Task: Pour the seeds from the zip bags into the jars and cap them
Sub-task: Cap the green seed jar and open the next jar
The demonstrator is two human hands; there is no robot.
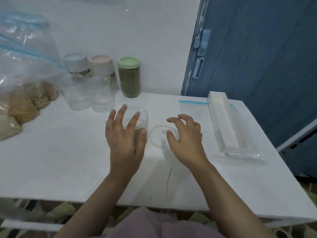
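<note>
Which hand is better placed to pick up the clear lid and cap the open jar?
The right hand: its curled fingers hover over the clear lid, while the left hand is at the open jar, ready to steady it.

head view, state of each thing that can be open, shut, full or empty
glass jar: uncapped, a few seeds at the bottom
clear lid: off, flat on the table
green-lid jar: capped, full
pink-lid jar: capped, empty
white-lid jar: capped, empty
flat zip bag: empty
left hand: open, by the glass jar
right hand: open, over the clear lid
</note>
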